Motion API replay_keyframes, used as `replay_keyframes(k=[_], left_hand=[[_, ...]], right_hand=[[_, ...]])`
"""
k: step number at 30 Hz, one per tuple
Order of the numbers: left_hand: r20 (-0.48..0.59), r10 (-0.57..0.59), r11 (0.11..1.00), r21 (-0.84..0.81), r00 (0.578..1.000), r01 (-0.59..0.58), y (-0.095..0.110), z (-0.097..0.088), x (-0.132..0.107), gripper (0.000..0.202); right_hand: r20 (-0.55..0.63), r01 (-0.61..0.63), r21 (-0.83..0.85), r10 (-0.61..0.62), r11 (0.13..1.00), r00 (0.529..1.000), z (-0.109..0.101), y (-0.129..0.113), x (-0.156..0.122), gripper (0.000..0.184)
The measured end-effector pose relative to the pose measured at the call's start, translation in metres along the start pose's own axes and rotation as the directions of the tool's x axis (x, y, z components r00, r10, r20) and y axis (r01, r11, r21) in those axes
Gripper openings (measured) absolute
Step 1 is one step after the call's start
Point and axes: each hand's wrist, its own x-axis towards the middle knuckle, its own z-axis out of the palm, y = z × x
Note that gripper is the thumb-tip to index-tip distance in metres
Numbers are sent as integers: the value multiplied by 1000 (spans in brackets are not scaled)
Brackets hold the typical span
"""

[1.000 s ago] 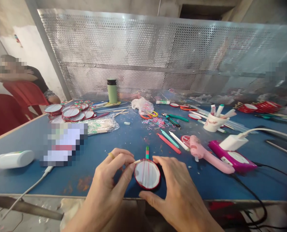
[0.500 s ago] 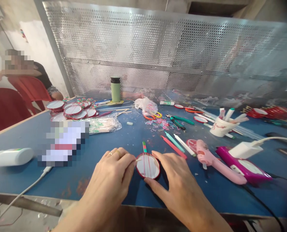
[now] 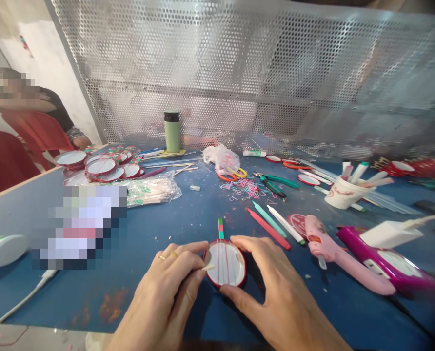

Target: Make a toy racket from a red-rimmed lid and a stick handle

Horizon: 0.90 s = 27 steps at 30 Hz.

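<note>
A small round red-rimmed white disc (image 3: 225,263) with red strands across its face lies on the blue table (image 3: 188,214), a red-and-green stick (image 3: 221,227) poking out behind it. My left hand (image 3: 166,292) pinches a thin pale stick (image 3: 207,267) at the disc's left rim, with rings on two fingers. My right hand (image 3: 276,292) curves round the disc's right side, index finger on the top rim and thumb at the bottom edge.
Pink glue gun (image 3: 330,253), magenta device (image 3: 382,258) and white charger (image 3: 385,234) lie to the right. Markers (image 3: 272,224), pliers (image 3: 272,185), a cup of pens (image 3: 344,192), green bottle (image 3: 172,132), stacked discs (image 3: 100,168) and a bag of sticks (image 3: 149,190) sit behind. Another person sits far left.
The camera tilted down and nearer. My left fingers slid the thin stick down along the disc's left rim; my right hand stays curved round the disc.
</note>
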Motion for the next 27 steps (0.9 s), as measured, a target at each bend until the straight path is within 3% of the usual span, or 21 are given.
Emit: replay_keyframes(k=[12,27], left_hand=[[-37,172,976,141,984,-166,-14,5,7,8],[-32,182,973,147,983,-176,-19,8,6,8]], right_hand=[[17,-22,23,21,1000,1000,-1,2,-1,49],[-10,-12,5,12,1000,1000,3,4,0,48]])
